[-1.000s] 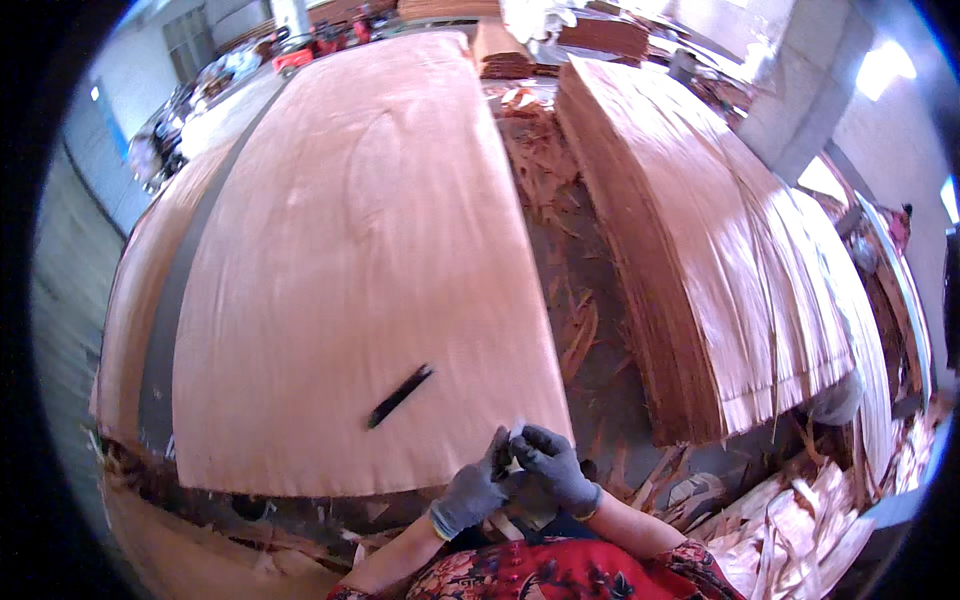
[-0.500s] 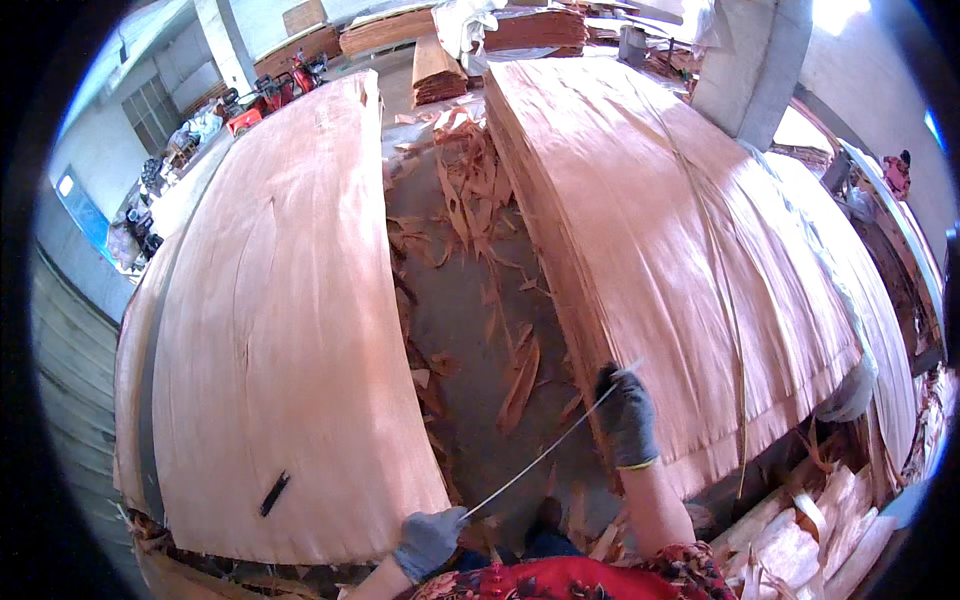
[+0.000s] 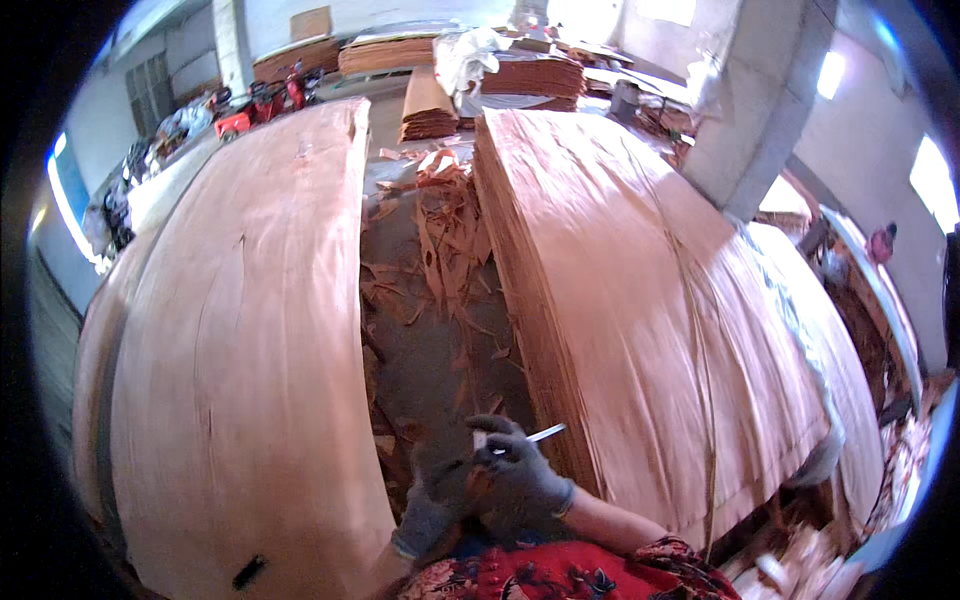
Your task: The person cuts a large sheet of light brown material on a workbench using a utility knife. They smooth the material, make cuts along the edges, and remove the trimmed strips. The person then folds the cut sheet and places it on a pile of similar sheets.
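Note:
My right hand (image 3: 525, 468), in a grey work glove, is closed on a thin white strip (image 3: 546, 433), whose flat end sticks out to the right past the fingers. Close beside it, lower and to the left, is my left hand (image 3: 430, 510), also gloved in grey. Its fingers are dark and blurred, so their grip does not show. Both hands are in front of my body, over the gap between two big stacks of wood veneer sheets. The left veneer stack (image 3: 250, 350) has a small black object (image 3: 248, 572) lying near its front. The right veneer stack (image 3: 640, 320) shows a layered edge.
Torn veneer scraps (image 3: 445, 230) litter the floor of the gap. A concrete pillar (image 3: 765, 110) rises behind the right stack. More veneer piles (image 3: 428, 105) and white plastic sheeting (image 3: 465, 62) are at the back. A red vehicle (image 3: 262, 103) stands at the far left.
The white strip was stretched between my two hands, held apart at the stacks' near ends. Now my hands have come together over the gap, and the view has tilted up.

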`<state>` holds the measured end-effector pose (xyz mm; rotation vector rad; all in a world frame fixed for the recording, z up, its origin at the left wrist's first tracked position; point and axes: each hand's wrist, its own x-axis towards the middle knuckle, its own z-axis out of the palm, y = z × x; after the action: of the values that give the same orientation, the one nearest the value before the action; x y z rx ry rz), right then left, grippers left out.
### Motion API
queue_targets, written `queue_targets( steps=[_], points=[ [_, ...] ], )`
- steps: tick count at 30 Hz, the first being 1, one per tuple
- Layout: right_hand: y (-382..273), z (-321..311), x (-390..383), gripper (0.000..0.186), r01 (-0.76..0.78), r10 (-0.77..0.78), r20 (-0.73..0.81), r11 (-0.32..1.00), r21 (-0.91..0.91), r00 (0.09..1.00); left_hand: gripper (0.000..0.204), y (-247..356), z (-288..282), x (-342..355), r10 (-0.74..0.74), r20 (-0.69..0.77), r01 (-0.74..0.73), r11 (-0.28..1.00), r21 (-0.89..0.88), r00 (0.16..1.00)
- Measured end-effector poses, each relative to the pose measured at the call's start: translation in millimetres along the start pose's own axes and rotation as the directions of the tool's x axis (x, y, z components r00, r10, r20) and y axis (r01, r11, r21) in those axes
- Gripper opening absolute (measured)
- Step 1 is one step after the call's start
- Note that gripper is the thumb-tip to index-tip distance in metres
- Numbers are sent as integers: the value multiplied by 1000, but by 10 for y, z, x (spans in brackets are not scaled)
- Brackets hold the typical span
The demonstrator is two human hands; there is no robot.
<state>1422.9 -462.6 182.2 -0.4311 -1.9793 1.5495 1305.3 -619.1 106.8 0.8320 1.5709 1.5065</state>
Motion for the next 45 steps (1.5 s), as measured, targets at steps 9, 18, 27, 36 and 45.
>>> queue_targets(
  steps=[9, 18, 27, 36, 45],
  points=[
    [395, -18, 1442, 18, -411, 361, 198, 769, 490, 911, 28, 623, -117, 1436, 39, -27, -37, 998, 47, 999],
    [862, 305, 3710, 36, -479, 264, 401, 542, 690, 877, 25, 1125, -883, 2190, -382, -457, 291, 921, -257, 803],
    [676, 1020, 4427, 29, -788, 295, 888, 606, 111, 352, 24, 931, -1551, 3048, -140, -667, 11, 981, -193, 732],
    [990, 584, 6573, 16, -428, 266, 335, 520, 740, 904, 47, 1204, -2763, 3524, 96, -665, 243, 885, 397, 740],
    [1459, 940, 7934, 24, -42, 2, 356, 994, 104, 934, 91, 1020, -4460, 3775, 333, -865, 465, 739, 487, 376]
  ],
)
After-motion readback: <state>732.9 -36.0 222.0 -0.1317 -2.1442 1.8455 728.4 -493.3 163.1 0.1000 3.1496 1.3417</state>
